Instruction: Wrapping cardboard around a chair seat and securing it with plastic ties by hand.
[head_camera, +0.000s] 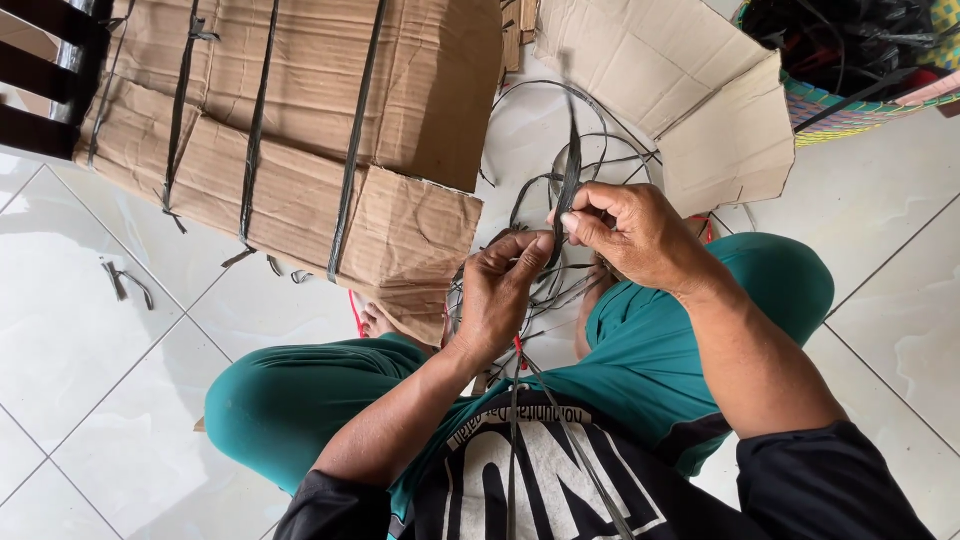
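Observation:
I sit cross-legged on a white tiled floor in teal trousers. My left hand (500, 295) and my right hand (635, 235) meet in front of me, both pinching a flat black plastic strap (570, 165) that rises upward between them. A tangle of more black straps (560, 290) lies on the floor under my hands. Two strap ends run down over my dark shirt toward the camera.
A large flattened cardboard box (290, 150) bound with black straps lies to the left. Another cardboard piece (690, 90) lies upper right, beside a woven basket (860, 100) with dark contents. Short strap scraps (125, 282) lie on the tiles at left. A dark chair (40, 70) stands top left.

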